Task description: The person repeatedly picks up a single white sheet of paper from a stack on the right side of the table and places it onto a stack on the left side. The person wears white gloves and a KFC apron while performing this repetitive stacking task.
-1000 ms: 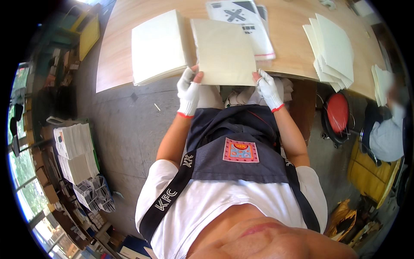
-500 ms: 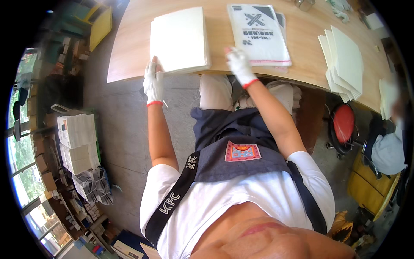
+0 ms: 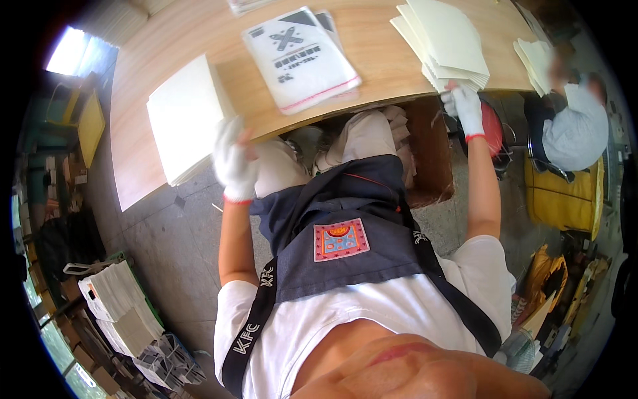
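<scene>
My left hand (image 3: pixel 234 159), in a white glove with a red cuff, is blurred beside the near right corner of a stack of white paper (image 3: pixel 186 123). Whether it touches the stack cannot be told. On the right, my right hand (image 3: pixel 464 110), gloved the same way with bare fingertips, has its fingers closed at the near edge of a fanned pile of cream paper sheets (image 3: pixel 448 40). Between the two piles lie clear plastic bags (image 3: pixel 299 63) with black print and a pink line along one end.
The wooden table (image 3: pixel 146 70) has its front edge before my lap. A person (image 3: pixel 575 130) sits at the right by another paper pile (image 3: pixel 533 63). A red stool (image 3: pixel 488 126) stands below the table edge. Bundled paper stacks (image 3: pixel 119 306) are at the lower left.
The view has turned to the right. My right hand has gone from beside the plastic bags to the fanned paper pile. My left hand has moved to the white stack's right side.
</scene>
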